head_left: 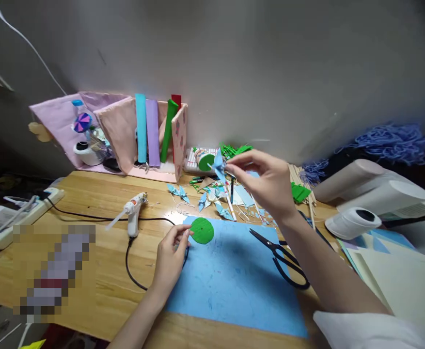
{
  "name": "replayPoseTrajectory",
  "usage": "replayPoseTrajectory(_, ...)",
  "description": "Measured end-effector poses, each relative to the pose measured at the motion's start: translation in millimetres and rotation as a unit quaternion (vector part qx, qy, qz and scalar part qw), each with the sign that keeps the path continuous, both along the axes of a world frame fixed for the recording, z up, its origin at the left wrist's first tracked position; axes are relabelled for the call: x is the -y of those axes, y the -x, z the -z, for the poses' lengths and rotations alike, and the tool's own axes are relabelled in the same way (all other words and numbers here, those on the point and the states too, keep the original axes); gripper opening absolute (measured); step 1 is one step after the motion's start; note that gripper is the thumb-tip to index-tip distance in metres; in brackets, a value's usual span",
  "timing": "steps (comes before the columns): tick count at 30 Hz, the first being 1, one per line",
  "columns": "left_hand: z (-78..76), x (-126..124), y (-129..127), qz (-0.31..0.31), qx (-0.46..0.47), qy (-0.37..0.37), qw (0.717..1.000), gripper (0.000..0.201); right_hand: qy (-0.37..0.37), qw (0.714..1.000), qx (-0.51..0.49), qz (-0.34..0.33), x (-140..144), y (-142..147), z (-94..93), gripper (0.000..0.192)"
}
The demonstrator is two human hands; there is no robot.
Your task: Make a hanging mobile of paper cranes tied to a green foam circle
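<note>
My left hand [172, 254] pinches the left edge of a round green disc [202, 230], which has a small dark dot at its centre. The disc is over the top left part of a blue sheet [230, 286]. Higher up, my right hand [263, 177] holds a blue folded paper crane [218, 166] between thumb and fingertips, above the craft scraps. Similar blue folded paper pieces [179, 192] lie on the table behind the disc. Black-handled scissors [281, 257] rest with blades open on the sheet's right side, below my right forearm.
A white glue gun [134, 213] stands on the wooden table [96, 194] at left, its black cord looping forward. Behind it is a pink organizer [116, 126] with coloured paper rolls. A power strip [23, 220] lies far left; white rolls [357, 179] and blue yarn [394, 140] are at right.
</note>
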State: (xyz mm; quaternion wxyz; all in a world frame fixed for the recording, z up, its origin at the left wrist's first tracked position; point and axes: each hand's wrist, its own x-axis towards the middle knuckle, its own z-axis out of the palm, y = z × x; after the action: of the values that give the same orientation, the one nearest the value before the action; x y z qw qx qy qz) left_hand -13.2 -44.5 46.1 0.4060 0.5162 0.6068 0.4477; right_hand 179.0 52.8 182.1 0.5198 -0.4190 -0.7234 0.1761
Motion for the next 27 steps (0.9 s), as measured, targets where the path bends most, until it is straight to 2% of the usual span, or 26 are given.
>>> replayPoseTrajectory(3, 2.4, 8, 16, 0.006, -0.045, 0.000, 0.999, 0.027, -0.006, 1.000, -0.003, -0.023, -35, 20, -10.0, 0.011)
replayPoseTrajectory(5, 3.5, 14, 24, 0.009, -0.072, -0.004, 0.997, 0.032, 0.021, 0.998, 0.035, -0.056, -55, 35, 0.6, 0.008)
replayPoseTrajectory(8, 8.4, 23, 35, 0.013, -0.090, -0.005, 0.996, 0.036, 0.068, 0.985, 0.132, -0.085, -75, 58, 36.5, 0.006)
replayPoseTrajectory(10, 14.6, 27, 40, 0.004, -0.097, -0.003, 0.995, 0.035, 0.084, 0.970, 0.225, -0.050, -82, 73, 65.5, 0.008)
replayPoseTrajectory(14, 28.8, 36, 51, -0.057, -0.130, -0.015, 0.990, 0.022, 0.094, 0.959, 0.266, -0.019, -88, 93, 113.6, 0.013)
replayPoseTrajectory(17, 34.4, 42, 61, -0.094, -0.164, -0.055, 0.980, 0.020, 0.100, 0.953, 0.285, -0.016, -90, 96, 132.4, 0.016)
replayPoseTrajectory(20, 34.0, 43, 75, -0.170, -0.220, -0.084, 0.957, 0.020, 0.104, 0.952, 0.286, -0.014, -89, 92, 134.2, 0.019)
replayPoseTrajectory(23, 32.7, 29, 95, -0.235, -0.301, -0.080, 0.921, 0.039, 0.098, 0.959, 0.266, -0.006, -79, 86, 122.3, 0.022)
replayPoseTrajectory(25, 32.9, 14, 111, -0.223, -0.349, -0.059, 0.908, 0.046, 0.092, 0.965, 0.246, 0.001, -64, 81, 111.7, 0.025)
replayPoseTrajectory(27, 32.0, 0, 124, -0.163, -0.350, -0.030, 0.922, 0.041, 0.098, 0.972, 0.215, -0.007, -41, 77, 103.5, 0.024)
